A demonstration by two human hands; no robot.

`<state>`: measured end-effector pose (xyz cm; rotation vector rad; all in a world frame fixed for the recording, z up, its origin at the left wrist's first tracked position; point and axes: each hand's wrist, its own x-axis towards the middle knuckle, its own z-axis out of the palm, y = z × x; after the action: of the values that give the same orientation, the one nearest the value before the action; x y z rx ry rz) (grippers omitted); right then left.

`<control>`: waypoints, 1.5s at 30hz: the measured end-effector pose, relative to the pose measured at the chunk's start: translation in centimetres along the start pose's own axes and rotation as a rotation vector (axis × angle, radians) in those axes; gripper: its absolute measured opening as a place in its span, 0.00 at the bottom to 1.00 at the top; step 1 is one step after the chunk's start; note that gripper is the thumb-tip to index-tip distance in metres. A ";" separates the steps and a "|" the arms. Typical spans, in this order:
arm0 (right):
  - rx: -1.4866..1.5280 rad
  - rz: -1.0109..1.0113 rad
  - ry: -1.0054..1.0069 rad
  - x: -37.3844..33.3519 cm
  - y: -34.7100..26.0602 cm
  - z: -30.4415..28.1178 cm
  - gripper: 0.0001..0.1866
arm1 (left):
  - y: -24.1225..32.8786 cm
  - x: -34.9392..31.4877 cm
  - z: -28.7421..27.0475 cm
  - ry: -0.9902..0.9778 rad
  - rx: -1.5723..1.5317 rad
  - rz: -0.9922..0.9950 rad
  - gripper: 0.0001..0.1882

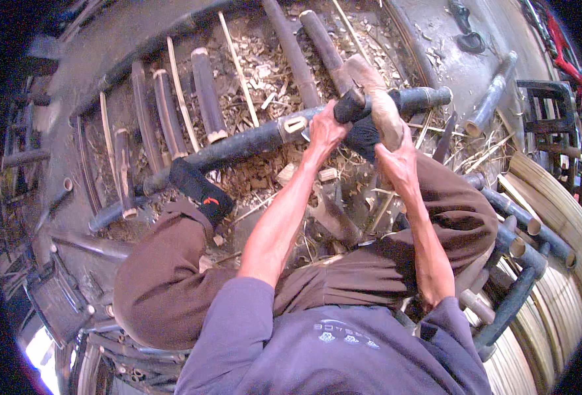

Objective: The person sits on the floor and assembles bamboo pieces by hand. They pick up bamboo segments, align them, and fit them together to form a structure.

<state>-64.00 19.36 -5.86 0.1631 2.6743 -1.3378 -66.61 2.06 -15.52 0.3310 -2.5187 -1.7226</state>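
Observation:
A long dark bamboo pole lies crosswise before me, with a pale oblong hole cut in its upper side. My left hand is closed around a chisel with a thick dark handle; most of its blade is hidden, and a bit of metal shows below the fist, close to the hole. In my right hand is a pale wooden mallet, gripped at its lower end. Its upper part rises beside the chisel's handle; I cannot tell whether they touch. My black-socked left foot rests against the pole.
Several cut bamboo lengths and thin pale strips lie beyond the pole among wood chips. At right are a short bamboo piece, dark bamboo frame parts and bundled pale slats. A dark sandal lies far right.

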 end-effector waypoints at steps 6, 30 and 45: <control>0.106 -0.069 0.144 -1.3 -0.4 0.0 0.43 | 8.1 -2.2 -5.7 0.131 -0.643 -0.049 0.18; 0.101 -0.947 -0.023 -1.8 -21.3 8.5 0.39 | -6.0 -5.4 -11.5 0.365 -0.772 -0.128 0.24; -0.733 -1.072 -0.594 -0.1 -20.9 10.4 0.29 | -10.0 -4.1 -11.1 0.339 -0.959 -0.374 0.33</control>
<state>-66.47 -1.49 4.41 -1.6070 2.4562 -0.2606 -59.30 -10.62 -20.44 0.9166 -1.2370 -2.4762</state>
